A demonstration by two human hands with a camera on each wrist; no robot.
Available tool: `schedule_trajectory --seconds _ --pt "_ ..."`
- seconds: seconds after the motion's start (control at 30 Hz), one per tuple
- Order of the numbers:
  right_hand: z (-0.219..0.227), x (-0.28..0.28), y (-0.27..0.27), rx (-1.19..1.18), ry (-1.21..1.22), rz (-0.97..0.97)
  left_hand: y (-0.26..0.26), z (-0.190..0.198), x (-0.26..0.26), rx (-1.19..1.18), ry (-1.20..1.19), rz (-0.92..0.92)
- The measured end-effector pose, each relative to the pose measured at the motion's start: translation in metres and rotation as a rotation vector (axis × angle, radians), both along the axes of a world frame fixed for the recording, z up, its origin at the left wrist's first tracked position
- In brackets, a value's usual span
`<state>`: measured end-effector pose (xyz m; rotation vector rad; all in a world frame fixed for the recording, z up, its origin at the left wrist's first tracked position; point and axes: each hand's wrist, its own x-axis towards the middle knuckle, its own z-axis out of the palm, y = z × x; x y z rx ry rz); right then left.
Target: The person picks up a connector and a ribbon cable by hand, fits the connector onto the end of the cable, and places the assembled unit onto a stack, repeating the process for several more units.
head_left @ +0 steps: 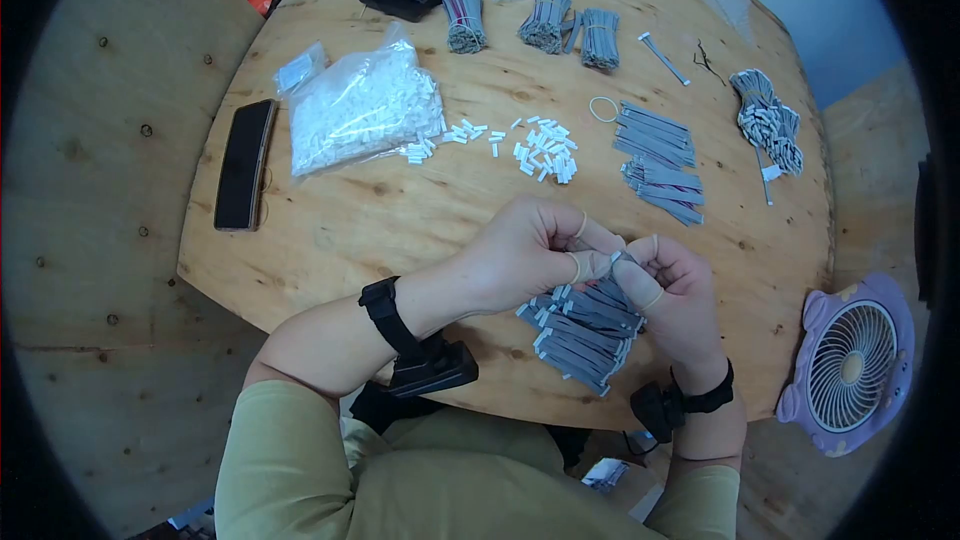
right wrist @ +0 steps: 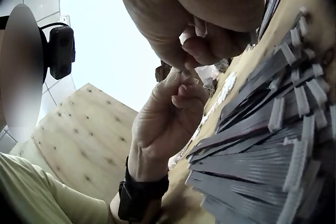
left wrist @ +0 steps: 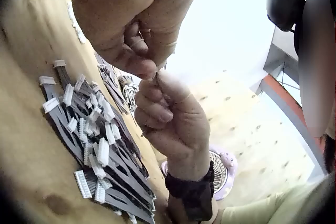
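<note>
Both hands meet fingertip to fingertip over a pile of grey ribbon cables [head_left: 590, 335] with white connectors at their ends. My left hand [head_left: 520, 252] pinches a small white connector [head_left: 616, 256] between thumb and forefinger. Opposite it, my right hand [head_left: 680, 280] pinches the grey ribbon cable at that connector, most of which the fingers cover. Pale finger cots sheathe thumb and forefinger on each hand. In the left wrist view, the pile's white connectors [left wrist: 102, 150] lie in a loose heap beside the hands. Its cables [right wrist: 236, 150] fan out in the right wrist view.
Loose white connectors [head_left: 546, 150] lie beyond the hands, beside a clear bag of white pieces [head_left: 365, 105]. More ribbon cables [head_left: 655, 135] lie at the right, with bundles [head_left: 463, 18] farther back. A phone [head_left: 245, 165] is at the left; a purple fan [head_left: 850, 368] stands at the right.
</note>
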<state>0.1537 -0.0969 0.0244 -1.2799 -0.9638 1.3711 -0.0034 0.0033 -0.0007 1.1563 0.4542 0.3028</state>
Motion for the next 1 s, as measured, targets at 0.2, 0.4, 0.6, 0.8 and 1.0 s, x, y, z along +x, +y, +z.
schedule_trajectory --seconds 0.2,0.4,0.6,0.8,1.0 --pt "-0.002 0.006 -0.001 -0.091 -0.005 0.007 -0.001 0.008 -0.001 -0.001 -0.056 0.043" --pt "0.000 0.004 0.002 -0.123 0.068 -0.020 -0.001 0.006 0.000 -0.043 -0.065 0.074" --pt "0.001 0.004 0.004 -0.144 0.073 -0.031 0.001 0.007 -0.002 -0.061 -0.046 0.060" --pt "-0.003 0.005 0.003 -0.106 0.069 -0.034 0.000 -0.002 0.001 -0.044 -0.130 0.069" --pt "0.002 0.005 0.002 -0.106 0.104 -0.012 0.002 -0.009 0.002 -0.236 -0.131 0.039"
